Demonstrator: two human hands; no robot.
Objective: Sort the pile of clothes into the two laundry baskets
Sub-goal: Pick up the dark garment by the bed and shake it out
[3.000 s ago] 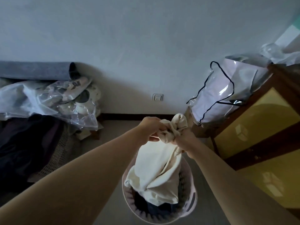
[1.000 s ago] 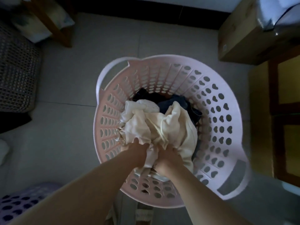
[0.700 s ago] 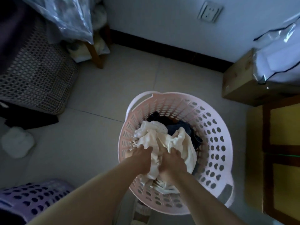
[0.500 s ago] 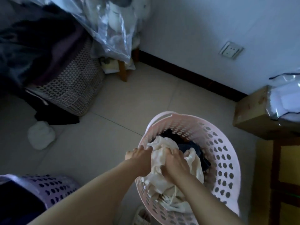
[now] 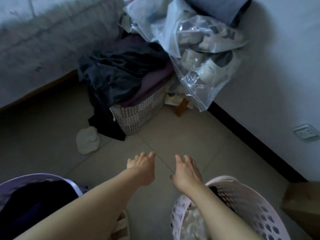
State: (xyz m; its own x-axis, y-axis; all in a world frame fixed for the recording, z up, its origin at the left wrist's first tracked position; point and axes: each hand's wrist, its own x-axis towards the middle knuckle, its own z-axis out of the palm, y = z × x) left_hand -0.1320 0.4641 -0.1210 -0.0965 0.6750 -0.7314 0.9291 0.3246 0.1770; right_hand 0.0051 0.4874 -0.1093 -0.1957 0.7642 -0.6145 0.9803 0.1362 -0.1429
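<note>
Both my hands hover empty over the tiled floor, fingers loosely spread: my left hand point(image 5: 142, 168) and my right hand point(image 5: 186, 172). Under my right arm stands the pink laundry basket point(image 5: 249, 205) with the cream garment point(image 5: 194, 222) and dark clothes inside. At the bottom left stands the purple laundry basket point(image 5: 34, 179) holding dark clothes. Ahead, a pile of dark clothes point(image 5: 121, 71) heaps over a woven hamper point(image 5: 140, 113) and spills to the floor. A white bundled garment point(image 5: 88, 140) lies on the floor beside it.
Clear plastic bags point(image 5: 195, 49) of items rest on a wooden stool against the right wall. A grey roll point(image 5: 218, 6) lies above them. A wall socket point(image 5: 305, 134) sits low on the right wall, and a cardboard box point(image 5: 303, 201) stands at the right edge.
My hands let go of the cream garment, which stays in the pink basket, and rose out over the floor. My view swung left toward the dark pile.
</note>
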